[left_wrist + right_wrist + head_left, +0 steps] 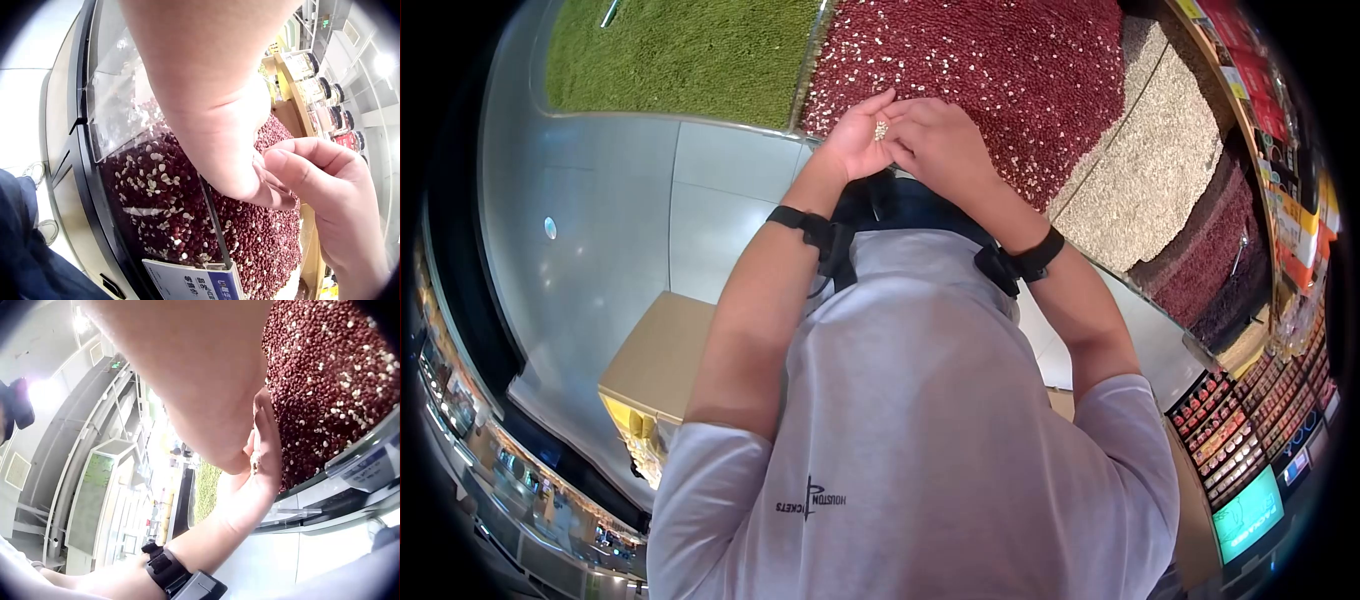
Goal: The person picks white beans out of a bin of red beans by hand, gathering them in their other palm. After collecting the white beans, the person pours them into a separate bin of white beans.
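In the head view my left hand lies palm up over the near edge of a bin of dark red beans. A small heap of pale seeds rests in its palm, fingers loosely cupped. My right hand comes over from the right, its curled fingertips at the left palm beside the seeds. In the left wrist view the right thumb presses close to the index finger; I cannot tell whether a seed is pinched there. The right wrist view shows the left hand behind the right one.
Many pale seeds lie scattered among the red beans. Green beans fill the bin at left, pale grains the one at right. A clear plastic divider and a price sign stand at the bin's edge. Jars line a shelf.
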Available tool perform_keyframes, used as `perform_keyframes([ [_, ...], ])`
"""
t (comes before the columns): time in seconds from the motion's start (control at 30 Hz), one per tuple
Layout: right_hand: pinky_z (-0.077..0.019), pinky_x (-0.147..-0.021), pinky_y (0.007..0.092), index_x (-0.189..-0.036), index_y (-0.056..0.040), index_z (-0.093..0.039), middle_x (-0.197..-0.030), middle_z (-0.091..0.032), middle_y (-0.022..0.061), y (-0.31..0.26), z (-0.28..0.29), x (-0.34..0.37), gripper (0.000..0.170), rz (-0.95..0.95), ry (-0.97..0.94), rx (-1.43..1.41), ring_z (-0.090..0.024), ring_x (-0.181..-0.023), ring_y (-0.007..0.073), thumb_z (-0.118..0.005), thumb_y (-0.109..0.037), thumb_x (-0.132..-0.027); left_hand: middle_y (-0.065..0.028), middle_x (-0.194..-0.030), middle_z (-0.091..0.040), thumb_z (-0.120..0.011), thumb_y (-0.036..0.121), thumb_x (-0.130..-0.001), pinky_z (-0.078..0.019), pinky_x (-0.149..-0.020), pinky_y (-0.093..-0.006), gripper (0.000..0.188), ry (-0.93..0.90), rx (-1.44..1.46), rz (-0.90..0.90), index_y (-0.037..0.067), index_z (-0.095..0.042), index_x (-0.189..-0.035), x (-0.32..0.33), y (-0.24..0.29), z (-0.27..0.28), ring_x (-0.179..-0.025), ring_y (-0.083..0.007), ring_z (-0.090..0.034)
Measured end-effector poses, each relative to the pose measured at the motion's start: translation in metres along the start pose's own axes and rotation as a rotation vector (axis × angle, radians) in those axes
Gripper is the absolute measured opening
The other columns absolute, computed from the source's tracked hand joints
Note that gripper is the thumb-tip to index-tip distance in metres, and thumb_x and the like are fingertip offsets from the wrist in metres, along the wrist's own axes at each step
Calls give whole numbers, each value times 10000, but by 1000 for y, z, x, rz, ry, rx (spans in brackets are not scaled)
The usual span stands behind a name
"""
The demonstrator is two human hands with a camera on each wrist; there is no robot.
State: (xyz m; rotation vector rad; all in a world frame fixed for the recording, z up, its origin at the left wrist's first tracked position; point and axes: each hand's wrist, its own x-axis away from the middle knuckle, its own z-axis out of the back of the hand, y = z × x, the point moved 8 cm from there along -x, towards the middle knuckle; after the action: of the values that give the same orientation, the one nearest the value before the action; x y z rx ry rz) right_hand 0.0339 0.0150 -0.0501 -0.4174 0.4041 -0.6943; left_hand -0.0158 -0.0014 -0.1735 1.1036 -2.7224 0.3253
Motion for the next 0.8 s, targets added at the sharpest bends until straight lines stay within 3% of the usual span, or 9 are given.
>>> perform_keyframes([
  [0.03, -491, -751, 372, -808, -113, -680, -883, -641, 24, 0, 0, -1, 114, 2, -2, -1, -612, -865, 237, -718, -172, -718, -169, -1206, -599, -317, 357, -1030, -466, -1000, -440, 504, 0, 1, -2, -41, -517, -1265, 0, -1, -1, -1117, -291, -590],
  [0.1, -489, -743, 373, -786, -109, -672, -881, -639, 24, 3, -3, -3, 109, -33, -41, 54, -610, -864, 236, -710, -188, -722, -138, -1069, -649, -390, 341, -1017, -518, -927, -417, 391, 168, -82, -61, 14, -592, -1090, 1, 1, 3, -1026, -261, -639],
  [0.3, -480, -703, 382, -792, -115, -669, -821, -626, 39, 3, -10, -6, 116, 12, 5, 35, -601, -791, 249, -711, -179, -705, -124, -1044, -653, -397, 329, -1016, -524, -909, -388, 367, 287, -70, -73, 26, -595, -1077, 3, 0, 0, -989, -246, -649],
  [0.4, -473, -679, 394, -771, -115, -648, -788, -612, 52, 6, -17, -8, 117, -45, -99, 56, -595, -760, 259, -707, -185, -697, -121, -1037, -658, -401, 326, -1015, -529, -896, -388, 355, 246, -51, -66, 33, -595, -1067, 4, 1, 0, -976, -237, -653],
  [0.57, -461, -672, 392, -738, -114, -619, -759, -598, 50, -3, -6, -20, 105, -133, -81, 59, -593, -734, 252, -680, -189, -698, -116, -998, -645, -362, 337, -1025, -528, -868, -387, 381, 324, -173, -72, 26, -581, -1040, 8, 8, -8, -955, -230, -643],
  [0.7, -451, -654, 388, -754, -115, -597, -750, -580, 56, -8, 12, -33, 117, -120, -30, 26, -580, -712, 257, -680, -184, -709, -150, -1052, -648, -371, 327, -1026, -530, -889, -393, 390, 195, -118, -70, 4, -581, -1087, 13, 15, -38, -980, -248, -643],
  [0.8, -456, -673, 391, -781, -111, -601, -755, -585, 58, -11, 30, -39, 145, -171, 0, -86, -586, -720, 257, -692, -199, -709, -159, -1055, -644, -367, 331, -1026, -525, -900, -401, 416, 224, -120, -76, -18, -574, -1117, 18, 21, -52, -993, -257, -638],
])
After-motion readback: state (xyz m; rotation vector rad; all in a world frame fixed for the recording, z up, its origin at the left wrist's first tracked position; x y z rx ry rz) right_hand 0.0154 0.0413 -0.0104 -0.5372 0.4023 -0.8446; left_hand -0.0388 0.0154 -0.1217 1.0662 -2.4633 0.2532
